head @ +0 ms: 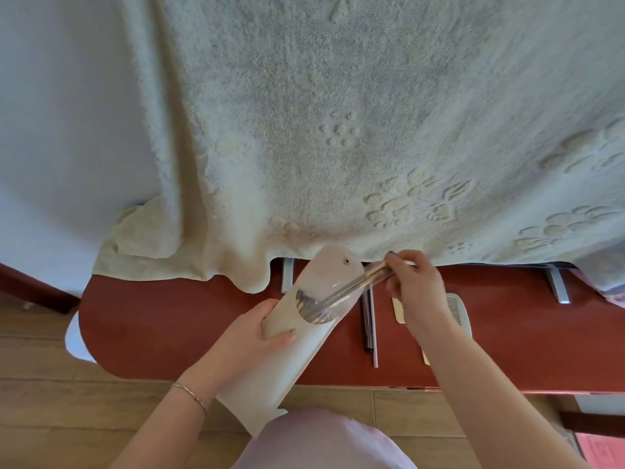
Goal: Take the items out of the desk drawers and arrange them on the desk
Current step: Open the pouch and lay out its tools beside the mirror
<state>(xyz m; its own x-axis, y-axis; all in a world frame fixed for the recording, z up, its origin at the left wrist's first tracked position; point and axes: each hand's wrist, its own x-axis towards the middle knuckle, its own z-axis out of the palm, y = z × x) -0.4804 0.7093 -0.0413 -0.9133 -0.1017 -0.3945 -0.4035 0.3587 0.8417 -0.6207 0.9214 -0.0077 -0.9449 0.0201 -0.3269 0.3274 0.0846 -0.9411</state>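
A person's left hand (260, 328) grips a long cream-white pouch with a snap-button flap (304, 330), fingers curled round its middle, thumb near a small metal snap. The pouch slants upward from near the person's lap, over the front edge of a reddish-brown wooden bench (169, 330), toward the right hand. Its rounded flap is folded open, and through a clear oval window a bundle of slim metallic sticks in clear wrap (341, 292) shows.

The right hand (417, 287), just beyond and to the right of the left hand, pinches the upper end of that bundle with curled fingertips; the bundle's lower end sits inside the pouch.

Between the two hands, flat on the bench, lie several thin dark and pale rods (369, 328) side by side. Under the right wrist sits a small pale card-like piece (398, 309), partly hidden. Just right of the right forearm lies a white comb with fine teeth (456, 308).

Beyond both hands, a cream and pale-green textured cloth with raised flower patterns (338, 130) hangs down to the bench. A thin silver bracelet (189, 396) circles the left wrist.
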